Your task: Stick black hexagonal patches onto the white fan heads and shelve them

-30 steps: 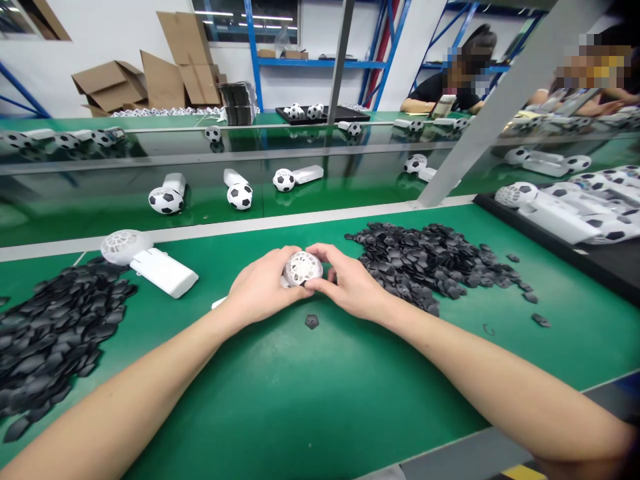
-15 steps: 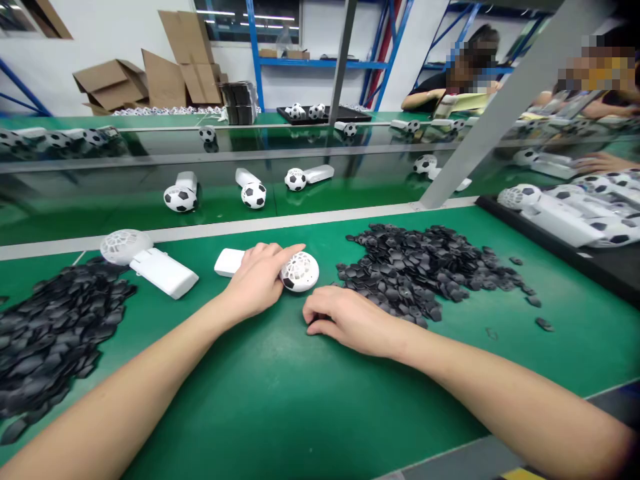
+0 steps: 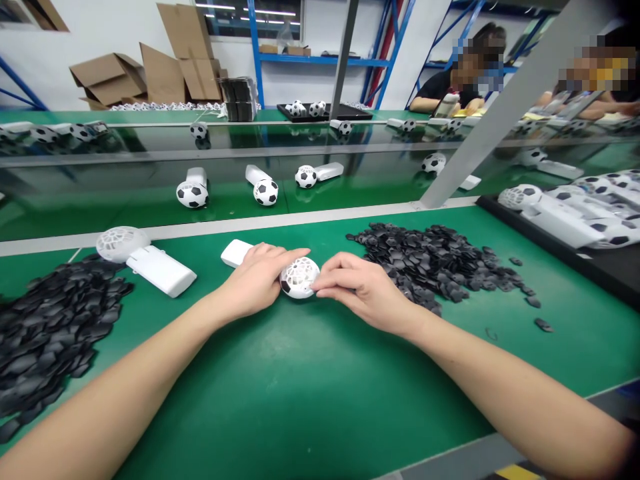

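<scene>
My left hand [image 3: 255, 277] is closed over a white handheld fan [image 3: 301, 273] with a round football-patterned head, which lies on the green table. The head is an open lattice with a few black patches; its white handle [image 3: 236, 253] sticks out beyond my fingers. At the head's right edge, my right hand [image 3: 357, 287] is pinched, its fingertips touching the rim; whatever is between them is hidden. Right behind that hand spreads a pile of small black pieces [image 3: 425, 260]. Another white fan with a bare lattice head [image 3: 123, 243] lies to the left.
A second heap of black pieces [image 3: 55, 327] covers the left side. Beyond a pale rail, football fans [image 3: 266, 192] ride on a green belt. A black tray [image 3: 565, 250] of fans stands at right, near a slanted grey post [image 3: 480, 113]. People sit at the far right.
My right hand has risen from beside the fan to its right edge, fingertips now pinched against it. My left hand stays on the fan. Fans on the near belt have shifted right.
</scene>
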Demonstrator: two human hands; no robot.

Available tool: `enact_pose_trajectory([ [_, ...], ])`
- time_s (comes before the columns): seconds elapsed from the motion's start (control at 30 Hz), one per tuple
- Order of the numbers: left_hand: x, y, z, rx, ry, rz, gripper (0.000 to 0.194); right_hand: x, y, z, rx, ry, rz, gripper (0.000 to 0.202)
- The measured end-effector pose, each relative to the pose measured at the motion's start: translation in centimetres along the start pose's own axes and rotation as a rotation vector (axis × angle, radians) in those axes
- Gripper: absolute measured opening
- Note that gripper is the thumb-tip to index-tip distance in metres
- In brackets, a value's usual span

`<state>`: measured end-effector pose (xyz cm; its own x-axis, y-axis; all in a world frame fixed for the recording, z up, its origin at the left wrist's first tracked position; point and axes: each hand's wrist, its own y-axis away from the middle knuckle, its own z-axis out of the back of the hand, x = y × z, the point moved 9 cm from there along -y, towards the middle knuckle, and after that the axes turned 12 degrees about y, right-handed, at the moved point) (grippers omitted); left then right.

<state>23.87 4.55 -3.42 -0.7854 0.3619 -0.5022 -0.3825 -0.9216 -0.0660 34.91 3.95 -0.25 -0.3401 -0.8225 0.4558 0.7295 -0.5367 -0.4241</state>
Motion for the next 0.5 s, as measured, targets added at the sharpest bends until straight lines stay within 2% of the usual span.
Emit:
enact_pose_trajectory([
  [0.13, -0.1, 0.2, -0.2, 0.054, 0.028, 0.032, 0.071, 0.0, 0.0, 0.3, -0.051, 0.057, -0.002, 0.006],
  [0.2, -0.3, 0.2, -0.5, 0.087, 0.054, 0.044, 0.080, 0.3, -0.1, 0.2, -0.060, 0.076, 0.046, 0.009],
  [0.3, -0.4, 0.1, -0.7, 0.075, 0.087, 0.085, 0.091, 0.8, -0.2, -0.4, -0.049, 0.085, 0.116, 0.014],
  [0.4, -0.4, -0.1, -0.6, -0.003, 0.105, 0.137, 0.084, 0.7, -0.4, -0.7, -0.059, 0.071, 0.110, 0.011],
  [0.47, -0.6, -0.1, -0.4, -0.045, 0.110, 0.142, 0.074, 0.0, -0.5, -0.7, -0.074, 0.048, 0.038, 0.008],
  [0.5, -0.8, -0.1, -0.3, -0.058, 0.114, 0.138, 0.069, -0.6, -0.6, -0.8, -0.078, 0.024, -0.019, 0.013],
])
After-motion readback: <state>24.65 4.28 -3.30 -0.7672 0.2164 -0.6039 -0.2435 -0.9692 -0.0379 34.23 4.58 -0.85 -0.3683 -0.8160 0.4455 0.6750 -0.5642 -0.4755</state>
